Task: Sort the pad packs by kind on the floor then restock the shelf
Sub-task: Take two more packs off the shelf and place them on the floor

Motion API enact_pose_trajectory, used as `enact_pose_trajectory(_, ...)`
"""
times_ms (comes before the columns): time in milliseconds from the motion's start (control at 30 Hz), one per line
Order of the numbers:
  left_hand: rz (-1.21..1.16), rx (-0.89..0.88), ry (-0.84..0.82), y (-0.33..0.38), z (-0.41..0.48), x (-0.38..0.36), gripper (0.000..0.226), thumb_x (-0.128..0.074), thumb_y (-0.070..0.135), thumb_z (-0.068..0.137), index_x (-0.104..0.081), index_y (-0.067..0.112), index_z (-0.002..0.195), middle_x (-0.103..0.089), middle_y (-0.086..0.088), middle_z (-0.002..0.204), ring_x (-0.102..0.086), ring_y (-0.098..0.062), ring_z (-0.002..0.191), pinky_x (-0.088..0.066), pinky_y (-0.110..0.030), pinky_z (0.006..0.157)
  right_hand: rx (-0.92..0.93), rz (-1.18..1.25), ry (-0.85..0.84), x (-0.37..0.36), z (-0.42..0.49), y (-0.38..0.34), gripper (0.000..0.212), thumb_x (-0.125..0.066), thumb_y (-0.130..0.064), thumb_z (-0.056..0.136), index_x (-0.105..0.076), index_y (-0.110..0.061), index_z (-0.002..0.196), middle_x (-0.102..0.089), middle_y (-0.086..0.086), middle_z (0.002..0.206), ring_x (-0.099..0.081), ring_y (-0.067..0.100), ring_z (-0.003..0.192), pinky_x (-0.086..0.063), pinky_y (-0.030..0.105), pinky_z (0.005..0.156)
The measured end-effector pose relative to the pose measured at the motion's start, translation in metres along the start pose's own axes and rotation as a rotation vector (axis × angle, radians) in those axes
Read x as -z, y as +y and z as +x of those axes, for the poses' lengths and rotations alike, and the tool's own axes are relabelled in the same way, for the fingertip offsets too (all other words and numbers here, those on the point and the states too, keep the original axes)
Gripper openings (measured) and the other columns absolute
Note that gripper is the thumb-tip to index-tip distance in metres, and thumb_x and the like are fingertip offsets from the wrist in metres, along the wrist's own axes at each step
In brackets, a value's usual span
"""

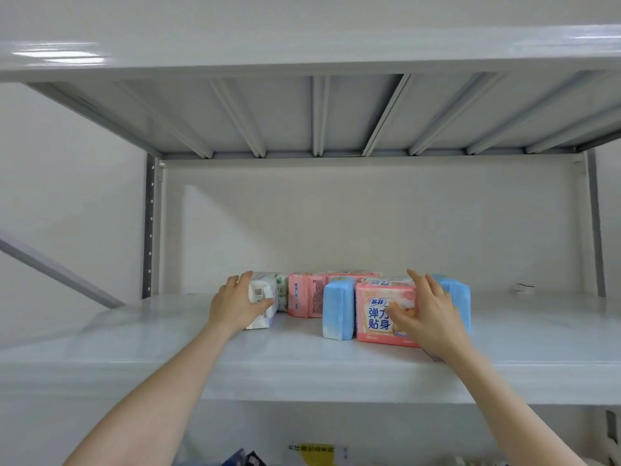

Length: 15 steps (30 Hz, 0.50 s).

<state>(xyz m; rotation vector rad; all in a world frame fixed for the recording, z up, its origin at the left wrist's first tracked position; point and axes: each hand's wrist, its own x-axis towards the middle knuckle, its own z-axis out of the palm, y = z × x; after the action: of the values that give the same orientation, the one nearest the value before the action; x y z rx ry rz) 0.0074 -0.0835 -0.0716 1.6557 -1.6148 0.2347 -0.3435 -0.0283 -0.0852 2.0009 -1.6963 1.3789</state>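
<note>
on the grey shelf board (302, 371) at the centre of the frame, white, pink and blue pad packs stand mixed together, so the sorting seems not yet done and nearly all of the task is left. your left hand (235, 307) grasps the white pack (260, 289) at the left end of the group, thumb across its front. your right hand (430, 314) lies with spread, nearly straight fingers on the front pink pack (376, 317), pressing it and not closed round it.

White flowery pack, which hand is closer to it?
Left. The left hand grips the white flowery pack at its end; the right hand is off to its right, touching the front pink pack.
</note>
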Motion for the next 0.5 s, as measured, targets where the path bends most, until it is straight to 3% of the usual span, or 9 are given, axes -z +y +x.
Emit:
enact_pose_trajectory(100, -0.152, 0.111, -0.007, 0.005, 0.011, -0.009, 0.086, -0.074, 0.056, 0.073, -0.035, 0.021, 0.142, -0.045, -0.012, 0.134, -0.053, -0.033, 0.118, -0.042, -0.036, 0.09, -0.047, 0.174, -0.073, -0.002, 0.005, 0.005, 0.081, -0.065, -0.05, 0.082, -0.026, -0.024, 0.148, -0.055, 0.005, 0.131, -0.047, 0.019, 0.123, -0.042, 0.037, 0.095)
enact_pose_trajectory(200, -0.211, 0.152, -0.001, 0.005, 0.015, -0.013, 0.082, -0.076, 0.054, 0.071, -0.039, 0.02, 0.136, -0.048, -0.012, 0.127, -0.055, -0.032, 0.111, -0.04, -0.033, 0.083, -0.059, 0.242, -0.088, -0.003, 0.008, 0.006, 0.077, -0.071, -0.047, 0.08, -0.034, -0.023, 0.144, -0.059, 0.001, 0.123, -0.056, 0.019, 0.112, -0.045, 0.033, 0.089)
enact_pose_trajectory(333, -0.241, 0.189, -0.009, -0.002, 0.016, -0.005, 0.083, -0.077, 0.049, 0.073, -0.039, 0.017, 0.139, -0.052, -0.011, 0.131, -0.05, -0.03, 0.122, -0.04, -0.034, 0.092, -0.086, 0.339, -0.062, 0.0, 0.008, 0.006, 0.068, -0.081, -0.042, 0.072, -0.049, -0.023, 0.13, -0.064, -0.015, 0.096, -0.061, 0.007, 0.089, -0.043, 0.022, 0.072)
enact_pose_trajectory(500, -0.266, 0.226, -0.055, -0.01, 0.01, 0.012, 0.09, -0.08, 0.047, 0.07, -0.039, 0.014, 0.143, -0.055, -0.005, 0.136, -0.048, -0.026, 0.128, -0.04, -0.032, 0.097, -0.107, 0.352, 0.001, 0.002, 0.005, 0.004, 0.059, -0.085, -0.04, 0.067, -0.055, -0.02, 0.114, -0.066, -0.015, 0.087, -0.063, 0.004, 0.084, -0.051, 0.03, 0.074)
